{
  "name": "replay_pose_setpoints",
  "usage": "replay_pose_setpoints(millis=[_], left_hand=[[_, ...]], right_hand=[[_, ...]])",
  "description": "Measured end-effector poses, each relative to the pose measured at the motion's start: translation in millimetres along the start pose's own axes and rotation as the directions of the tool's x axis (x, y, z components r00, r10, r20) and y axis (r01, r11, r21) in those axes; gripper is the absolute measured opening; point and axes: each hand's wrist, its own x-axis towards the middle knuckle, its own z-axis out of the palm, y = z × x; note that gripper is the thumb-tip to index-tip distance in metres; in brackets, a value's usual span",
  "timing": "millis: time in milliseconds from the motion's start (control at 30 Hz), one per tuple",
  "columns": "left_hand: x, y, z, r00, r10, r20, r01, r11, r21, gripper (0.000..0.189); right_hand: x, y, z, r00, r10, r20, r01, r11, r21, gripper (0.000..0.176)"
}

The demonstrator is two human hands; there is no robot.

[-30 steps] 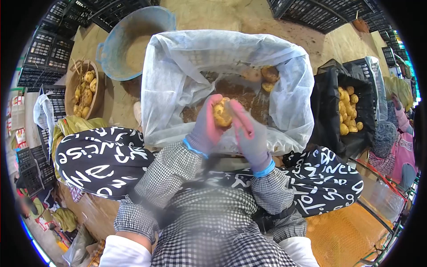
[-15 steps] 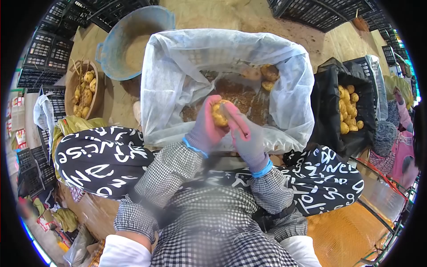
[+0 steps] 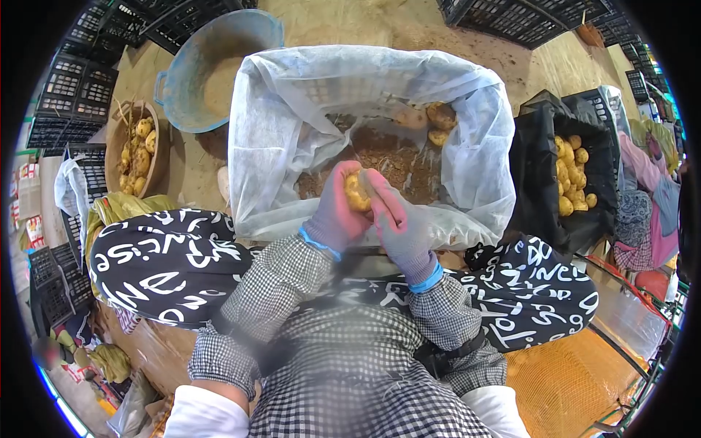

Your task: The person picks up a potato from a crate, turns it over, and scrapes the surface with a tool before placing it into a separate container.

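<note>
Both of my hands wear grey and pink gloves and meet over the front part of a crate lined with white cloth (image 3: pixel 255 146). My left hand (image 3: pixel 338 208) is closed around a yellow potato (image 3: pixel 357 192) with brown patches. My right hand (image 3: pixel 399 226) presses its closed fingers against the potato's right side. Whether a small tool sits between those fingers and the skin, I cannot make out. Beneath the hands, loose brown soil (image 3: pixel 387 153) covers part of the crate's bottom. Several potatoes (image 3: pixel 440 117) lie in its far right corner.
On the left stand a brown basin (image 3: pixel 162 157) of potatoes and a blue tub (image 3: pixel 191 91). A black-lined crate (image 3: pixel 537 175) with potatoes (image 3: pixel 571 171) is on the right. Black crates (image 3: pixel 522 22) stand behind. Another person (image 3: pixel 646 208) is at the far right.
The potato has tilted or turned slightly in my left hand, and my right fingers have shifted a little along it. At the far right, the other person has moved.
</note>
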Motion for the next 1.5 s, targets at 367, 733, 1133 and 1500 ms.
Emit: replay_pose_setpoints(millis=[367, 733, 1133, 1500], left_hand=[[-12, -11, 0, 0.834, 0.452, 0.317, -0.544, 0.574, 0.613, 0.066], [3, 6, -23, 0.925, 0.036, 0.379, -0.122, 0.971, 0.206, 0.046], [-14, 4, 18, 0.995, 0.081, 0.053, -0.091, 0.971, 0.22, 0.035], [7, -6, -18, 0.964, 0.165, 0.208, -0.246, 0.849, 0.468, 0.06]], right_hand=[[4, -6, -2, 0.987, -0.079, -0.137, 0.079, 0.997, -0.007, 0.046], [0, -6, -3, 0.997, 0.026, 0.072, -0.015, 0.99, -0.14, 0.039], [-1, -14, -6, 0.983, 0.175, 0.058, -0.174, 0.984, -0.018, 0.042], [0, -10, -3, 0.989, 0.148, -0.02, -0.142, 0.975, 0.168, 0.044]])
